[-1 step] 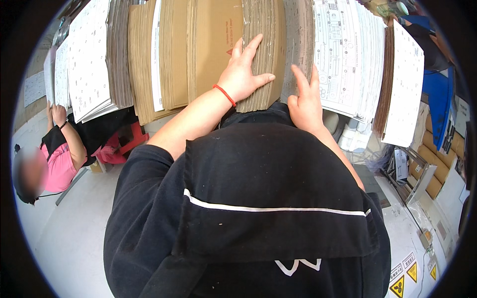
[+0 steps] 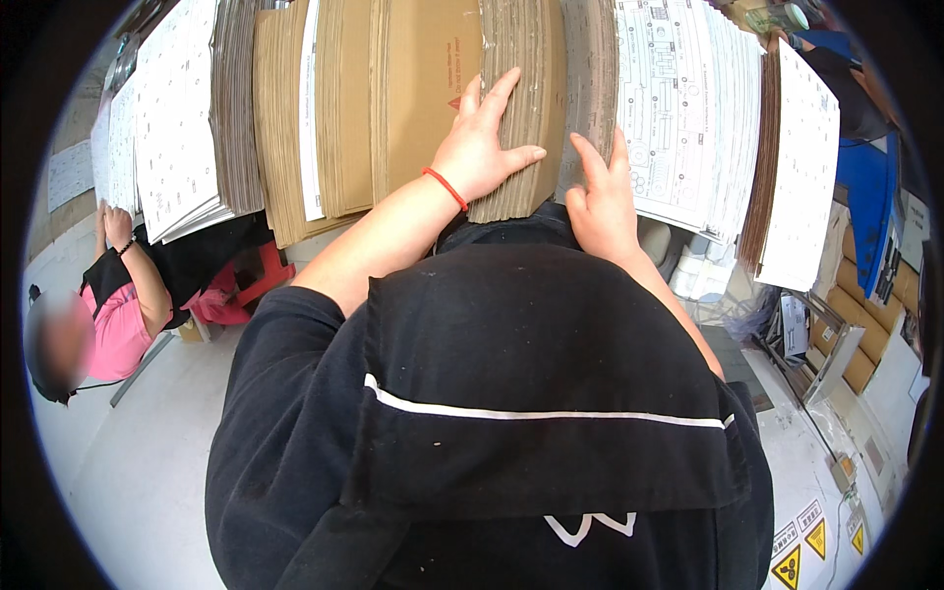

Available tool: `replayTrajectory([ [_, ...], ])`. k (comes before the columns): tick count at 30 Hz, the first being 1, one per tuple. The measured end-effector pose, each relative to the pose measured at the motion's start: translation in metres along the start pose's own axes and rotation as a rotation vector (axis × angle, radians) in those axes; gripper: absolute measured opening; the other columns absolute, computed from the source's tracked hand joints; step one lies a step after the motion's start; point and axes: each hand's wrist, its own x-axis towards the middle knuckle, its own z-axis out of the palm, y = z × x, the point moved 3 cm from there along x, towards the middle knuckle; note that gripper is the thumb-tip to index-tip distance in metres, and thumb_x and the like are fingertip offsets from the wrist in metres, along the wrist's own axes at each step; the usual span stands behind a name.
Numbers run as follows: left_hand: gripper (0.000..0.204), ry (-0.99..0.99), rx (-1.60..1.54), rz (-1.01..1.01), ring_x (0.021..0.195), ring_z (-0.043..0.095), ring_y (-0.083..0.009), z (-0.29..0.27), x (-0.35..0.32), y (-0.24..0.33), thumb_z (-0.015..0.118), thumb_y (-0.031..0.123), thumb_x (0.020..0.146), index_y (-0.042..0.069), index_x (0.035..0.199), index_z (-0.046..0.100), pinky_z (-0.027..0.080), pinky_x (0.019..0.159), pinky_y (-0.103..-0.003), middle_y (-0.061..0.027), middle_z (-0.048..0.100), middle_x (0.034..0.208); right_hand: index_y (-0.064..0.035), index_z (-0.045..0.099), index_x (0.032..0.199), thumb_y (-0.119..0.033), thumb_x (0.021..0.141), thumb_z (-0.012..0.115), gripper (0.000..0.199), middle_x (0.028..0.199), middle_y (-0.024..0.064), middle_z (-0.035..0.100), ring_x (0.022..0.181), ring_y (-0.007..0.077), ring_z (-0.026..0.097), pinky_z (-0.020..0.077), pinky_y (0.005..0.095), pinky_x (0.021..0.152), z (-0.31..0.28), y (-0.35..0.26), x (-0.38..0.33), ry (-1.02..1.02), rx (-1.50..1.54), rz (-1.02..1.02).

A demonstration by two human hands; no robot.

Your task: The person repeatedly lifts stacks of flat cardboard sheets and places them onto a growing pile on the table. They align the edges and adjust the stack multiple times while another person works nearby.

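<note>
My left hand (image 2: pixel 476 155), with a red cord around the wrist, rests with fingers spread on a stack of flat brown cardboard (image 2: pixel 536 93). Its fingertips touch the stack's layered edges, and the thumb points right. To the right, my right hand (image 2: pixel 604 205) has its index and middle fingers stretched apart. Those fingertips lie against a greyish stack of sheets (image 2: pixel 590 84), beside a pile of white sheets printed with line drawings (image 2: pixel 669 128). Neither hand is closed around anything. Left of my left hand lies a wide brown cardboard sheet (image 2: pixel 423 98) with red print.
More cardboard stacks (image 2: pixel 280 128) and white printed sheets (image 2: pixel 177 118) stand in a row to the left. At far left, a person in a pink shirt (image 2: pixel 126 334) holds sheets. A blue panel (image 2: pixel 870 216) and brown cartons (image 2: pixel 851 324) are on the right.
My right hand has shifted slightly down and left, its fingertips sliding a little along the sheets. My left hand stays almost in place.
</note>
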Motion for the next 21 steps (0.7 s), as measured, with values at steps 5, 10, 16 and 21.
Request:
replayTrajectory([
  [5,0.103,-0.004,-0.004,-0.015,0.153,0.018,-0.0483,0.002,0.001,0.000,0.088,0.026,0.078,0.018,0.160,0.027,0.031,0.121,-0.053,-0.0347,0.026,0.158,-0.0100,0.056,0.140,-0.042,0.073,0.088,0.081,0.157,0.0350,0.027,0.133,0.0491,0.048,0.0458,0.0515,0.106,-0.003,-0.027,0.005,-0.052,-0.075,0.014],
  [10,0.102,-0.015,-0.038,0.031,0.153,0.017,-0.0481,0.002,0.001,-0.006,0.088,0.026,0.079,0.018,0.160,0.027,0.030,0.121,-0.053,-0.0349,0.025,0.158,-0.0095,0.057,0.139,-0.046,0.067,0.092,0.088,0.156,0.0361,0.028,0.133,0.0496,0.049,0.0461,0.0526,0.105,-0.002,-0.019,0.003,-0.019,-0.042,0.008],
  [16,0.104,-0.016,-0.049,0.032,0.154,0.015,-0.0481,0.001,-0.001,-0.005,0.088,0.026,0.079,0.020,0.161,0.026,0.029,0.122,-0.054,-0.0354,0.023,0.159,-0.0094,0.057,0.140,-0.045,0.066,0.092,0.089,0.155,0.0361,0.029,0.134,0.0500,0.047,0.0457,0.0530,0.106,-0.004,-0.019,0.003,-0.028,-0.027,0.015],
  [21,0.104,-0.021,-0.046,0.009,0.154,0.014,-0.0479,0.001,-0.001,-0.007,0.088,0.026,0.079,0.020,0.161,0.025,0.028,0.122,-0.054,-0.0348,0.023,0.160,-0.0097,0.056,0.140,-0.042,0.068,0.092,0.087,0.156,0.0358,0.029,0.136,0.0500,0.046,0.0452,0.0532,0.106,-0.005,-0.019,0.002,-0.033,-0.018,0.023],
])
